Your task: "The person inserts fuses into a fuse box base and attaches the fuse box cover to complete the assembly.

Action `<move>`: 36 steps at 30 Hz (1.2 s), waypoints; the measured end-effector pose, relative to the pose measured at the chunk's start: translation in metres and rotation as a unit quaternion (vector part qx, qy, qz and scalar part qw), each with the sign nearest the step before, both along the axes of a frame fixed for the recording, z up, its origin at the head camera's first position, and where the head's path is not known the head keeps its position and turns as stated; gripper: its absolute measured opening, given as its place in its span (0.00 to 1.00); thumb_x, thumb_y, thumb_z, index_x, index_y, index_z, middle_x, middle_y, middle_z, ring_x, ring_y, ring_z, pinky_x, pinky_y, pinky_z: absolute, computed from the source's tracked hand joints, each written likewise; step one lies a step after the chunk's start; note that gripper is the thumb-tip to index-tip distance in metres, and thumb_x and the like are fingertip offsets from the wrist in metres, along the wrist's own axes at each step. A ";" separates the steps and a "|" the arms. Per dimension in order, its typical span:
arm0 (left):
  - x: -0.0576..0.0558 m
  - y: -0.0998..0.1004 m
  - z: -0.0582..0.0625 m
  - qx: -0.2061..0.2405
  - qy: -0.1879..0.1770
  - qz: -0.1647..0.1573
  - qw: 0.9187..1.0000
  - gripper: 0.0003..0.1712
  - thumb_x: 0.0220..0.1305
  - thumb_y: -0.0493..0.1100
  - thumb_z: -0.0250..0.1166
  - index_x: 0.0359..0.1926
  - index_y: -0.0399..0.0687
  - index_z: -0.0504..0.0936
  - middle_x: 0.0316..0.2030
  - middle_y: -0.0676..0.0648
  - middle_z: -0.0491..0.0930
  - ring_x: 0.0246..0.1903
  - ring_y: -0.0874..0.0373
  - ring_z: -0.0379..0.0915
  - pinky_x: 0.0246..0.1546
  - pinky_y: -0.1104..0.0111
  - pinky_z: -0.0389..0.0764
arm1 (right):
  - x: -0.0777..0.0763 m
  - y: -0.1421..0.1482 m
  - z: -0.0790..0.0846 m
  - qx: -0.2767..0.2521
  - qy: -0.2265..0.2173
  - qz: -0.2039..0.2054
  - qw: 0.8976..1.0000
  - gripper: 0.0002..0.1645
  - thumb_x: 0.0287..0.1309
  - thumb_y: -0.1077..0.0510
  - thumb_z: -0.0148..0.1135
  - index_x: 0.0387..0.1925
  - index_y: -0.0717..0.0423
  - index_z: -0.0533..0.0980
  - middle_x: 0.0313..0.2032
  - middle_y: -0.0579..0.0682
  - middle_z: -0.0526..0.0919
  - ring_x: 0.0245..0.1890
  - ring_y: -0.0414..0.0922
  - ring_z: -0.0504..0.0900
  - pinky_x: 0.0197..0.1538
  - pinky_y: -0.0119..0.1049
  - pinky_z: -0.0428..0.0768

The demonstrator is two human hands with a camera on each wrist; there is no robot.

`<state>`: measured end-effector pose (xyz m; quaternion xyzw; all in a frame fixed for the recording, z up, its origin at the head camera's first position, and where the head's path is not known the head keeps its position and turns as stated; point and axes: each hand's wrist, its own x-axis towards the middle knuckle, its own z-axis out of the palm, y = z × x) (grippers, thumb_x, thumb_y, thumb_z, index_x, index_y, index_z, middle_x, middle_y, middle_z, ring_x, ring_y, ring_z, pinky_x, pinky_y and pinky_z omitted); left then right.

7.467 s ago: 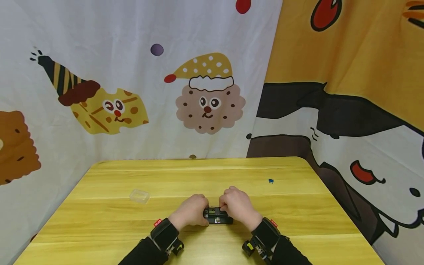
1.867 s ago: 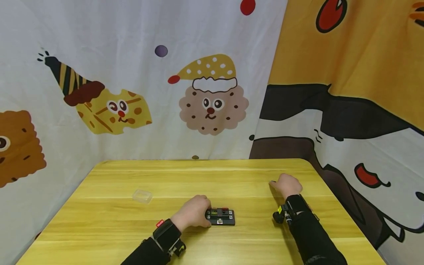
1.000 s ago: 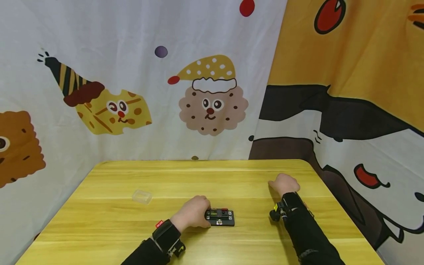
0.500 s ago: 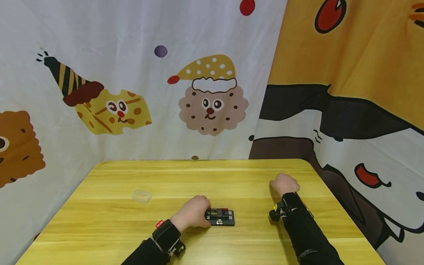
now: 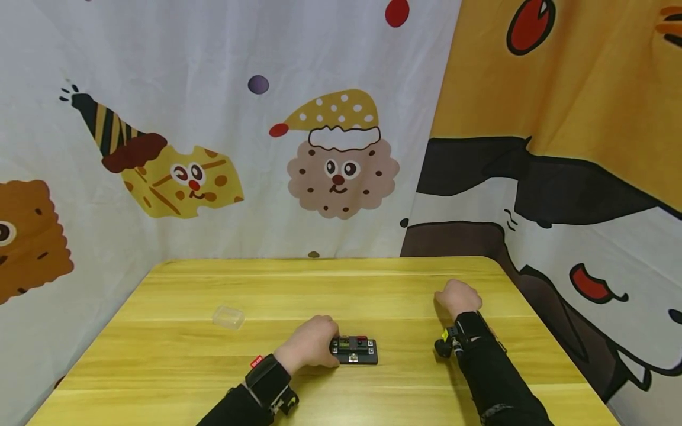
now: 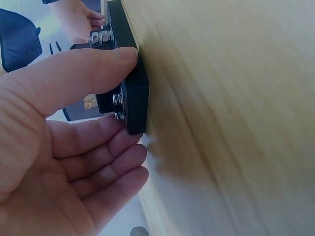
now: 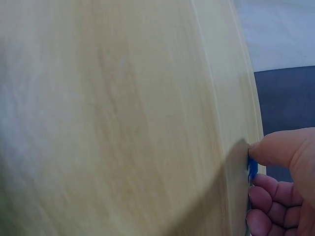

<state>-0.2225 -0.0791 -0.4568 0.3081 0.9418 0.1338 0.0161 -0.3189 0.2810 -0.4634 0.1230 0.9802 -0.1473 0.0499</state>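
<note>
My left hand (image 5: 311, 343) grips the left end of a small black block (image 5: 363, 358) with metal screw terminals, thumb on one long side and fingertips against the other in the left wrist view. Green-yellow and red parts show on top of this block, which rests on the table. Farther right, my right hand (image 5: 459, 297) is down at the tabletop. In the right wrist view its thumb and index finger pinch a tiny blue piece (image 7: 253, 168), mostly covered by the fingers. Its exact kind cannot be made out.
A clear plastic case (image 5: 228, 317) lies on the left of the wooden table (image 5: 160, 367). A printed cloth (image 5: 213, 236) hangs behind the table's far edge and along its right side.
Both hands were at the black block earlier. My right hand has since gone right and away to the blue piece, staying nearly still there this last second. The left hand keeps its hold.
</note>
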 end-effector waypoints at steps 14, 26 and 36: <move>0.001 0.001 -0.002 -0.001 -0.004 0.003 1.000 0.21 0.40 0.50 0.81 0.32 0.46 0.82 0.28 0.55 0.71 0.28 0.61 0.65 0.32 0.68 0.73 | 0.006 0.007 -0.003 -0.027 0.048 0.044 0.998 0.27 0.60 0.51 0.60 0.10 0.50 0.62 0.15 0.43 0.54 0.16 0.42 0.56 0.23 0.35 0.57; -0.001 0.000 -0.004 -0.002 0.000 0.006 1.000 0.22 0.39 0.50 0.81 0.32 0.46 0.82 0.28 0.55 0.71 0.28 0.61 0.65 0.32 0.68 0.73 | 0.011 0.002 0.010 -0.045 0.053 0.076 0.995 0.31 0.64 0.48 0.60 0.07 0.46 0.60 0.12 0.41 0.53 0.13 0.39 0.51 0.21 0.33 0.49; 0.001 0.001 0.001 -0.001 0.003 0.003 1.000 0.22 0.38 0.50 0.81 0.31 0.46 0.82 0.27 0.55 0.70 0.27 0.61 0.65 0.31 0.68 0.72 | 0.022 -0.018 0.021 -0.047 0.124 0.129 0.983 0.27 0.62 0.50 0.64 0.13 0.46 0.61 0.14 0.41 0.57 0.16 0.41 0.56 0.25 0.36 0.55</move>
